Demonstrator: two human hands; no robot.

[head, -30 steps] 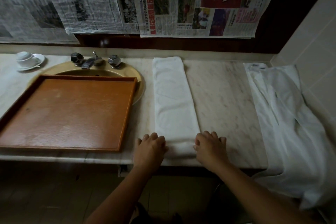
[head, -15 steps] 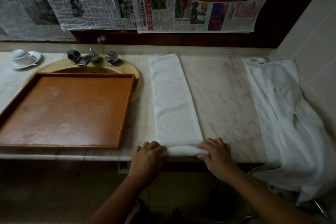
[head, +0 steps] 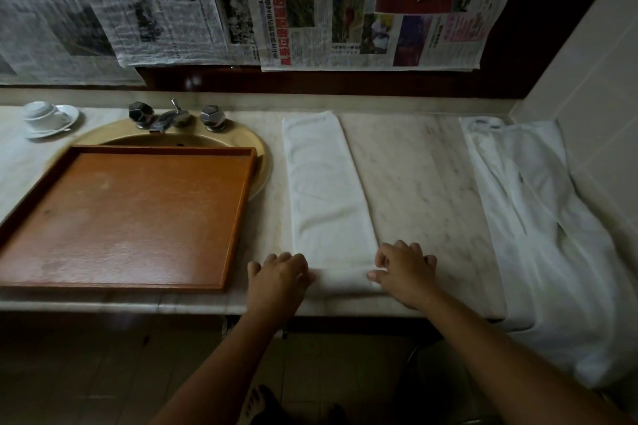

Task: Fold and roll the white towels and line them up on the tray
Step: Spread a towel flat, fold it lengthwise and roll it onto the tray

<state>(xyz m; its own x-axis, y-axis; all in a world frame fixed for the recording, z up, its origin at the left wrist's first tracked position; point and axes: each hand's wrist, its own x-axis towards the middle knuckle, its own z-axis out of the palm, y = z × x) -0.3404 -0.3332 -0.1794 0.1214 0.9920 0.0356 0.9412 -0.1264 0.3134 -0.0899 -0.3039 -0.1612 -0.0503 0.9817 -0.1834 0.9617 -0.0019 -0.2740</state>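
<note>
One folded towel (head: 324,190) lies as a long strip on the marble tabletop (head: 414,183), running from the back wall to the front edge, between the tray (head: 121,217) and a loose pile of white cloth (head: 538,217). Its near end is rolled into a short roll at the front edge of the tabletop. The left hand (head: 279,278) rests on the roll's left end and the right hand (head: 404,272) on its right end. Both grips are partly closed: fingers curled over the top of the roll, the right thumb pressed against its near side.

One wooden tray sits to the left of the towel, close beside it but apart, with nothing on it. The tray's far edge overlaps one yellow sink (head: 255,148), covering most of the basin. Behind the sink stands one tap (head: 169,119) with two faceted knobs. At the far left there is one white cup (head: 39,110) on one saucer (head: 67,114).

The white cloth pile covers the right end of the tabletop against the tiled wall and hangs over the front edge; how many pieces it contains cannot be told. Newspaper sheets (head: 345,3) hang on the wall behind. Nothing lies on the bare marble between the towel and the pile.
</note>
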